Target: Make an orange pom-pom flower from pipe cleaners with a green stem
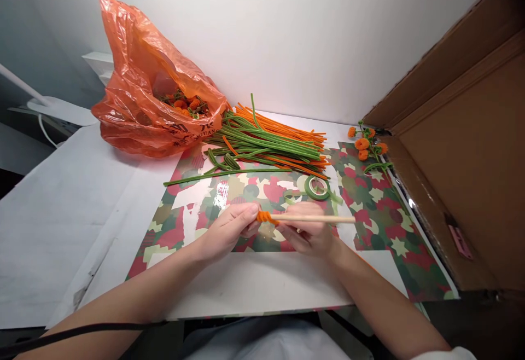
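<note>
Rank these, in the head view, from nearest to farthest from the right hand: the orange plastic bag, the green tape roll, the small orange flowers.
From the right hand:
1. green tape roll, just beyond the hand.
2. small orange flowers, at the back right.
3. orange plastic bag, at the back left.

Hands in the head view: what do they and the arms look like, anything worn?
The left hand and right hand are bare: no gloves, no visible rings. Forearms uncovered. A white sleeve shows by the right elbow; a black cord lies along the left forearm.
</note>
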A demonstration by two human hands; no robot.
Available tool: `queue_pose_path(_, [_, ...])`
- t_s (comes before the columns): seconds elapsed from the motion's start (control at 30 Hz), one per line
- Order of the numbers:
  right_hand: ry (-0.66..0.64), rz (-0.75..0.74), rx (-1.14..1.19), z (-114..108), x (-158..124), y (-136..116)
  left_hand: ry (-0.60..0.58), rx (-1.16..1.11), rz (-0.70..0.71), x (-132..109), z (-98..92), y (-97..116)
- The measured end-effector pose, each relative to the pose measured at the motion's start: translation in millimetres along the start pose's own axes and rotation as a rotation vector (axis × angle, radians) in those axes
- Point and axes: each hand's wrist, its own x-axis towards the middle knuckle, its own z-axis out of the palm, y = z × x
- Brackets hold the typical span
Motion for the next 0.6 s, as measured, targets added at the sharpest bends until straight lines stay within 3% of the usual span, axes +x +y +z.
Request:
queue_pose_path(0.17, [-0.275,0.188,0.411,-2.5,0.2,4.4,-0.244,0.051,-0.063,-4.0,-9.8,2.6])
queue_pose_path(0.27, [-0.301,0.298,0.501,-11.9,2.7,4.6,-0.306,0.171,-0.072,-4.9,-13.6,7.8])
queue_pose_path(0.47, [-0.297,0.302,0.392,-28.0,10.5,1.9,-0.387,0.544,0.096,-3.1,-12.2,18.2])
queue_pose_path(0.6, [-0.274,0.243,0.198,-26.2,9.6,1.0,-0.317,0.818,0.125,-0.3,-11.1,20.2])
